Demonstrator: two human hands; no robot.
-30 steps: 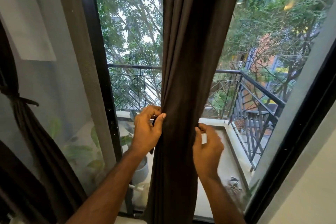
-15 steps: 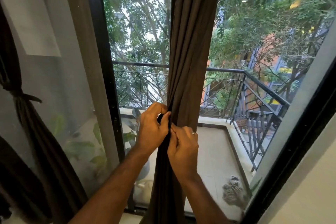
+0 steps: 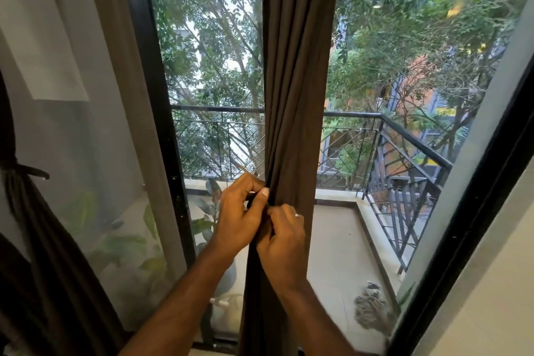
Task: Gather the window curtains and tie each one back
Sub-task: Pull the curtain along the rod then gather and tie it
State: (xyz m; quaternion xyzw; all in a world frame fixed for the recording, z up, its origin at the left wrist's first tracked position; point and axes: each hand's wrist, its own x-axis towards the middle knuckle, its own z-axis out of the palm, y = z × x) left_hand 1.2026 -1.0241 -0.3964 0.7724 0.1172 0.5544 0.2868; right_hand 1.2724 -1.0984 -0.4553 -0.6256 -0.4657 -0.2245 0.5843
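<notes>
Over the last second the right hand [image 3: 281, 243] has come in from the right side of the brown curtain [image 3: 291, 130] to meet the left hand [image 3: 241, 217] at the curtain's left edge, and the two have stayed locked there through the last half second. The fabric, which hung wider a second ago, is now squeezed into a narrow column at hand height. Judging from this, the gathering of this curtain is done and the tying is under way.

Both hands are curled tight and touch each other. The left hand pinches a fold of the curtain with the thumb pressed flat on the cloth; something dark shows between its fingers, possibly a tie band, though it is too hidden to say. The right hand, just below and nearer, grips the bunched cloth or the same dark piece; which one cannot be told.

The curtain hangs in the middle of the window, in front of the balcony railing [image 3: 404, 136]. At the far left a second curtain [image 3: 31, 228] is already cinched with a tie [image 3: 27, 172].
</notes>
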